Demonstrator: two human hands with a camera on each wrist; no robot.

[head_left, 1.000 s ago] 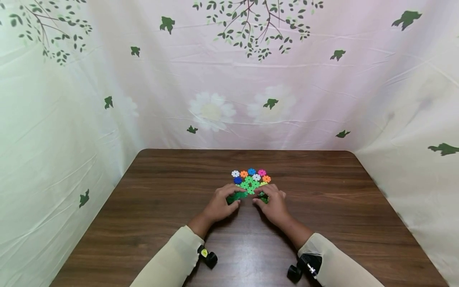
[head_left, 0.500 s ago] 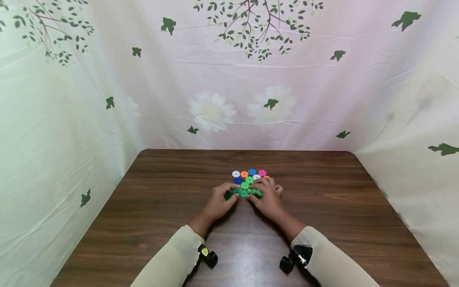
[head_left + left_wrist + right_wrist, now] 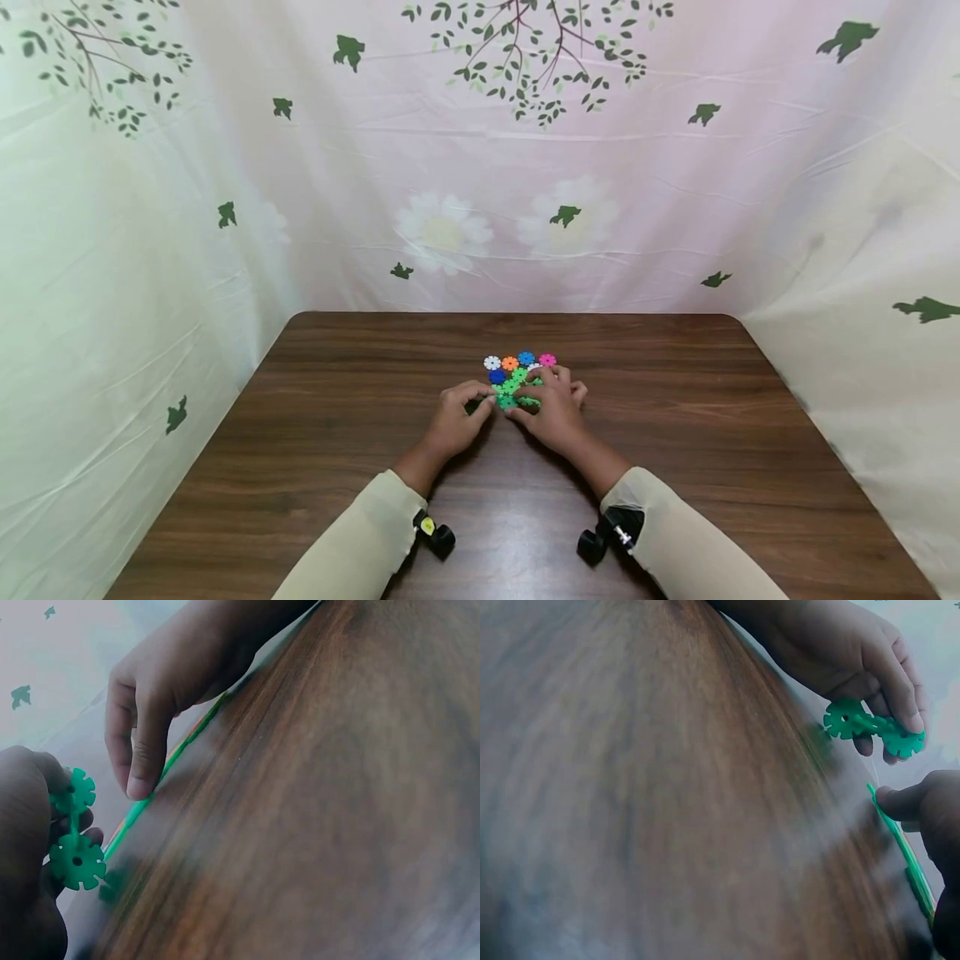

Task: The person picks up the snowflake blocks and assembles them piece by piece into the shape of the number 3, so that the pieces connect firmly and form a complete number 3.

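Note:
Small notched snowflake discs, linked into a flat coloured sheet (image 3: pixel 519 376), lie on the table between the hands. My left hand (image 3: pixel 454 421), at the sheet's front left, pinches a short chain of green snowflake discs (image 3: pixel 77 861); its discs stand tilted, apart from the tabletop, in the left wrist view. My right hand (image 3: pixel 557 414) grips the sheet at its front right. The right thumb lies at the green front edge (image 3: pixel 891 825), and the fingers cover the sheet's right part. Whether the chain touches the sheet cannot be told.
The brown wooden table (image 3: pixel 360 358) ends at a back edge against a printed cloth curtain (image 3: pixel 487 167). Curtain hangs at both sides too. Black wrist cameras (image 3: pixel 441 542) sit on the two cream sleeves (image 3: pixel 360 533).
My right hand has shifted left and a little forward, now covering the orange and yellow discs at the sheet's right. The left hand has drawn its fingers closer together round the green chain.

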